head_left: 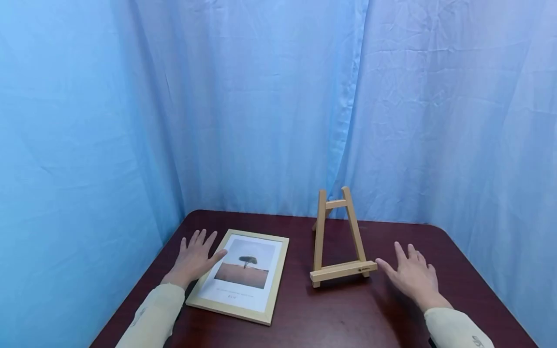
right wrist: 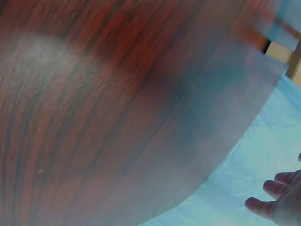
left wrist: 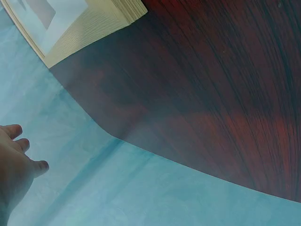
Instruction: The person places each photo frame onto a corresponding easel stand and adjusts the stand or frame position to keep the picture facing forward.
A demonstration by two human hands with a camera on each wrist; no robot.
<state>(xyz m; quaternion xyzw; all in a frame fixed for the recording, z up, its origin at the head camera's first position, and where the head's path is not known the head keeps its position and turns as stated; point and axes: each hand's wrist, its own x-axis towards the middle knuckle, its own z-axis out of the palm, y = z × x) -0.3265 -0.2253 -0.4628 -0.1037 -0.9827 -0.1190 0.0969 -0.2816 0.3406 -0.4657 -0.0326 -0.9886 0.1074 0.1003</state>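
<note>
A picture frame (head_left: 280, 270) with a pale wooden border and a tree print lies face up on the left half of the table. My left hand (head_left: 194, 259) is at its left side, fingers spread and holding nothing; the thumb overlaps the frame in the head view, and I cannot tell whether it touches. To the right, a small wooden easel (head_left: 344, 271) stands upright. My right hand (head_left: 412, 276) is just right of the easel's ledge, fingers spread, nothing held. In the left wrist view, a corner of the frame (left wrist: 89, 40) shows at the top left.
The dark red-brown wooden table (head_left: 300, 309) has rounded far corners. Light blue curtains (head_left: 261, 106) hang behind it and on both sides. Part of the pale wooden easel (right wrist: 281, 52) appears at the right edge of the right wrist view.
</note>
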